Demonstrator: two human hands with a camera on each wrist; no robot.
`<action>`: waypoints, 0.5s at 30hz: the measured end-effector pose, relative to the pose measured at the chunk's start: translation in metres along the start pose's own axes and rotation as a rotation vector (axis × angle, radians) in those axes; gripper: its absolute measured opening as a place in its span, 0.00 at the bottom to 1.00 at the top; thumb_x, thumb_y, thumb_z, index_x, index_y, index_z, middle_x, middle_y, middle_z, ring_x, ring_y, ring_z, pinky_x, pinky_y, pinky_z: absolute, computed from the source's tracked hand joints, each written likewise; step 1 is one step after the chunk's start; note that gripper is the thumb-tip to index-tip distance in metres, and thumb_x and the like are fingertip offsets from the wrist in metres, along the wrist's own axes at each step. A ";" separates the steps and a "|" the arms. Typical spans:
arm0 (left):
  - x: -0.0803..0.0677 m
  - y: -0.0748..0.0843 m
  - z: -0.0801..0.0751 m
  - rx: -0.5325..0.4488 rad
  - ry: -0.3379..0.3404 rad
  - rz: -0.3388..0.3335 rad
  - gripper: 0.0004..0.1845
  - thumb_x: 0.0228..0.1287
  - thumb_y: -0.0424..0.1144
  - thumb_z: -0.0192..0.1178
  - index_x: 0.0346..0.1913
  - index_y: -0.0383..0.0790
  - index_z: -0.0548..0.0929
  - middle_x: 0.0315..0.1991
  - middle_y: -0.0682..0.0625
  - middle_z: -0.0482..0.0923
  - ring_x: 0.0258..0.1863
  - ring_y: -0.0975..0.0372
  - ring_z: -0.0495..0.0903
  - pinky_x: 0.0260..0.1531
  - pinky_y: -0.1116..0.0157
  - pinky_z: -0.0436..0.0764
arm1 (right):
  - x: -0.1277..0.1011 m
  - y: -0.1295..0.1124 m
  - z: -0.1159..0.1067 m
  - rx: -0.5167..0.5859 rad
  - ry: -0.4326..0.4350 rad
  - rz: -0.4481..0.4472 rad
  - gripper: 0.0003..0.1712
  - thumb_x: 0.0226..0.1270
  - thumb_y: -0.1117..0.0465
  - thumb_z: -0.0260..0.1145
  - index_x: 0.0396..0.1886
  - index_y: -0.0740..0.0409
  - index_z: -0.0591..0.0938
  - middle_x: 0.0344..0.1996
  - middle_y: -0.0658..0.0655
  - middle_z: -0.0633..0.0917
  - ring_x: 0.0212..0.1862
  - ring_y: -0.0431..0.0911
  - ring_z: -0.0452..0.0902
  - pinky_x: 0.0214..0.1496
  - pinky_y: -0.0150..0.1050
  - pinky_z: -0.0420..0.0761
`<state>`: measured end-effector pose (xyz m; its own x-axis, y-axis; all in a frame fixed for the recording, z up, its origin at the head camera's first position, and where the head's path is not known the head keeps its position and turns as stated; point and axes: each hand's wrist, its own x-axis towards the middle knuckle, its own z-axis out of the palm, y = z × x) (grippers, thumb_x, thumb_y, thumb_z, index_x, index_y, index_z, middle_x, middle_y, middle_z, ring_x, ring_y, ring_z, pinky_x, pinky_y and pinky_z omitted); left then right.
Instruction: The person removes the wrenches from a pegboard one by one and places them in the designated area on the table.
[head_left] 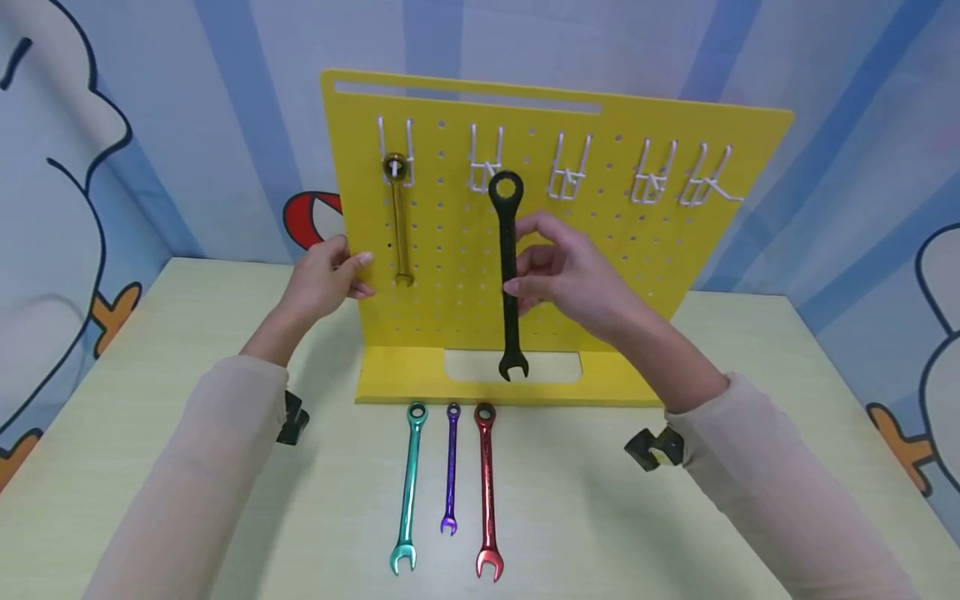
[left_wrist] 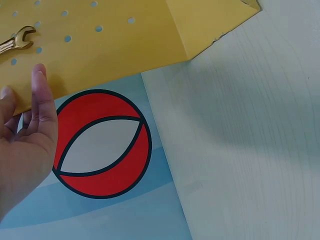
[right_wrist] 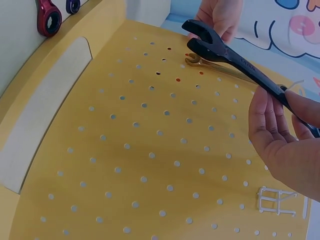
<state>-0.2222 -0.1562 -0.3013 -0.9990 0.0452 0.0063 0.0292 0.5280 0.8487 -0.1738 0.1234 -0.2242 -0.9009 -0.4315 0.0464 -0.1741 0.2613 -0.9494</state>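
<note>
My right hand (head_left: 573, 271) pinches a black combination wrench (head_left: 508, 267) by its shaft, ring end up and open end down. It is in front of the yellow pegboard (head_left: 457, 250), its ring just below the second hook (head_left: 486, 167) from the left. With my left hand (head_left: 322, 275) I grip the board's left edge, thumb in front and some fingers behind, as the left wrist view shows. Near that hand a gold wrench (head_left: 401, 225) hangs from the leftmost hook by its ring. In the right wrist view the black wrench (right_wrist: 240, 62) slants across the gold one.
On the pale table (head_left: 585, 517), before the board's base (head_left: 405, 387), lie a green wrench (head_left: 410, 483), a smaller purple wrench (head_left: 452, 471) and a red wrench (head_left: 487, 483). Several white hooks (head_left: 567, 171) stick out along the board's upper part. A printed blue wall covering (head_left: 510, 37) stands behind.
</note>
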 end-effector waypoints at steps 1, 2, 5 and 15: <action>0.000 0.000 0.000 0.000 0.000 0.000 0.15 0.69 0.43 0.47 0.33 0.33 0.63 0.32 0.40 0.70 0.32 0.54 0.83 0.28 0.70 0.82 | 0.000 0.000 0.000 -0.003 -0.001 0.000 0.23 0.59 0.78 0.58 0.53 0.61 0.66 0.31 0.65 0.77 0.29 0.55 0.77 0.37 0.45 0.82; 0.000 0.000 0.000 0.000 0.000 0.000 0.15 0.69 0.43 0.47 0.33 0.33 0.63 0.32 0.40 0.70 0.32 0.54 0.83 0.28 0.70 0.82 | -0.001 0.001 0.000 -0.007 -0.001 -0.001 0.23 0.59 0.78 0.58 0.53 0.61 0.66 0.31 0.65 0.77 0.30 0.55 0.77 0.37 0.45 0.82; 0.000 0.000 0.000 0.004 -0.001 0.003 0.15 0.69 0.43 0.47 0.33 0.33 0.63 0.31 0.40 0.70 0.31 0.54 0.83 0.28 0.70 0.82 | -0.002 0.002 -0.001 -0.018 -0.008 0.006 0.23 0.59 0.78 0.58 0.53 0.61 0.67 0.32 0.65 0.77 0.30 0.56 0.77 0.37 0.47 0.82; 0.000 0.000 0.000 0.017 -0.003 0.003 0.15 0.69 0.44 0.47 0.33 0.33 0.62 0.31 0.40 0.70 0.32 0.54 0.83 0.28 0.70 0.82 | -0.003 0.010 -0.004 -0.032 -0.033 0.051 0.23 0.60 0.77 0.58 0.52 0.59 0.65 0.31 0.66 0.77 0.29 0.57 0.78 0.39 0.46 0.82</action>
<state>-0.2221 -0.1559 -0.3009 -0.9988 0.0490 0.0077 0.0331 0.5422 0.8396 -0.1744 0.1307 -0.2326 -0.8952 -0.4455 -0.0124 -0.1417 0.3111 -0.9398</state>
